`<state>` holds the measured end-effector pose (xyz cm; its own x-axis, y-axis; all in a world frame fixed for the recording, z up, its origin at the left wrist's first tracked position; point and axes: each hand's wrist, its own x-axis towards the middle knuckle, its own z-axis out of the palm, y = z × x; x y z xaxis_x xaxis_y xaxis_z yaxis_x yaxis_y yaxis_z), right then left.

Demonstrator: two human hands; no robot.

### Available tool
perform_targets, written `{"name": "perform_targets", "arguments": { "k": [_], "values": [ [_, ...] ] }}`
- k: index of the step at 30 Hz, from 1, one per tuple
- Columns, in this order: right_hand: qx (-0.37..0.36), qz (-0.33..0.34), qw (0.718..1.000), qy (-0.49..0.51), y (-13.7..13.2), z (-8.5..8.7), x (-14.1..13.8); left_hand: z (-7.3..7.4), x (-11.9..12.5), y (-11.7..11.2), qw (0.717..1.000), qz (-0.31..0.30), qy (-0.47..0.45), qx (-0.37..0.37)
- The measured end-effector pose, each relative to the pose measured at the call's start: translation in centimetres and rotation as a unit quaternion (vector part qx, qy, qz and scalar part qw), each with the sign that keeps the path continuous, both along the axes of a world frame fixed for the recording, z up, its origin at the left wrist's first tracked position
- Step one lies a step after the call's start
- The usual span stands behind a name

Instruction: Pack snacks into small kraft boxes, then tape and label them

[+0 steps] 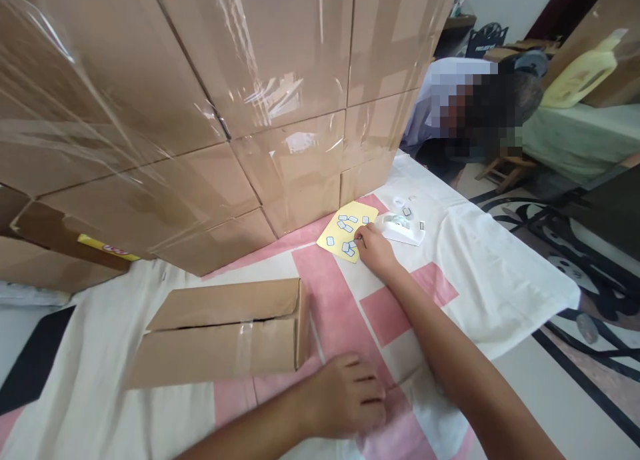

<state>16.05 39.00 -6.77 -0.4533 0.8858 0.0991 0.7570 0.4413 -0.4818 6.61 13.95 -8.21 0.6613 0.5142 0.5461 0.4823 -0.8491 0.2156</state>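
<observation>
My right hand reaches far forward, its fingers pinched at the edge of a yellow sheet that carries several small white stickers. What the fingertips hold is too small to see. Right of the sheet lies a clear plastic bag with small white pieces. My left hand rests on the pink and white cloth with its fingers curled, nothing visibly in it. A small taped cardboard box lies on its side just left of my left hand.
A tall wall of taped cardboard boxes fills the left and back. Another person crouches behind the stack at right. A yellow jug stands on a green-covered surface at far right. A patterned rug lies beyond the cloth.
</observation>
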Motion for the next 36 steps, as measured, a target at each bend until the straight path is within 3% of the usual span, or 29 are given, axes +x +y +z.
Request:
{"name": "perform_targets", "arguments": {
  "k": [5,9,12,17,21,29,36],
  "values": [
    [-0.014,-0.002,0.999,0.045,0.9,-0.3,0.4,0.6,-0.2,-0.1,1.0,-0.006,0.0,-0.013],
    [0.0,0.056,0.997,0.06,1.2,-0.7,0.7,0.3,-0.2,0.0,0.999,-0.001,0.009,-0.037],
    [-0.014,0.05,0.997,0.058,1.0,-0.7,0.8,-0.3,-0.2,-0.2,0.998,-0.006,0.011,-0.055],
    [-0.03,0.057,0.995,0.083,0.8,0.4,1.2,-1.2,0.0,-0.1,0.998,-0.011,0.013,-0.066],
    [-0.091,0.079,0.988,0.099,0.6,1.5,2.3,-1.4,0.3,0.1,0.997,-0.009,-0.005,-0.073],
    [-0.044,0.101,0.992,0.059,0.5,-0.2,1.7,0.0,0.8,0.6,0.995,0.0,-0.025,-0.093],
    [-0.037,0.038,0.998,0.032,0.2,-0.7,0.8,0.5,1.0,0.7,0.994,0.001,-0.024,-0.105]
  ]
}}
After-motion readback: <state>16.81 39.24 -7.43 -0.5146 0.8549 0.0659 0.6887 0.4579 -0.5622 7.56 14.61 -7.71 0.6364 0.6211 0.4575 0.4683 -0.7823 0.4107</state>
